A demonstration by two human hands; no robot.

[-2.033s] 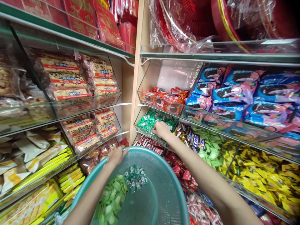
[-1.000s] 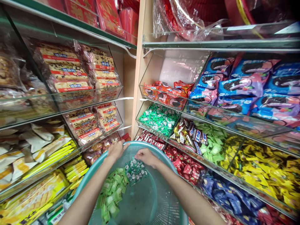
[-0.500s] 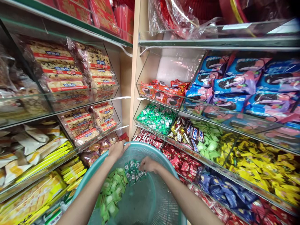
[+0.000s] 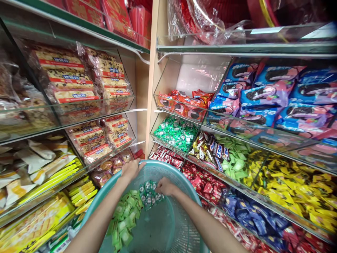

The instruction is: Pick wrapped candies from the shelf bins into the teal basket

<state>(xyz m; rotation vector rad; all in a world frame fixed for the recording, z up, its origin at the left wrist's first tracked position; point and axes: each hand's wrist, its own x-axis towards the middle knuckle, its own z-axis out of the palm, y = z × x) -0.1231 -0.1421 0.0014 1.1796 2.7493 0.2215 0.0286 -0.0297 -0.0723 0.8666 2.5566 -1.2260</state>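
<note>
My left hand (image 4: 131, 169) grips the far rim of a teal mesh basket (image 4: 181, 196) held low in front of the shelves. Inside it lie a heap of light green wrapped sweets (image 4: 123, 219) and a smaller heap of dark green wrapped sweets (image 4: 147, 195). My right hand (image 4: 164, 186) is down in the basket with its fingers curled on the dark green heap; I cannot see whether any sweets are inside them. The clear shelf bin of the same dark green sweets (image 4: 176, 133) is just above the basket.
Clear acrylic bins line both sides: cracker packs (image 4: 71, 82) on the left, blue biscuit packs (image 4: 276, 98), red packs (image 4: 184, 103), light green sweets (image 4: 237, 160) and yellow sweets (image 4: 295, 189) on the right. A wooden upright (image 4: 152, 80) divides the shelves.
My right hand left the dark green sweets bin and came down into the basket, onto the dark green heap. My left hand kept its grip on the rim.
</note>
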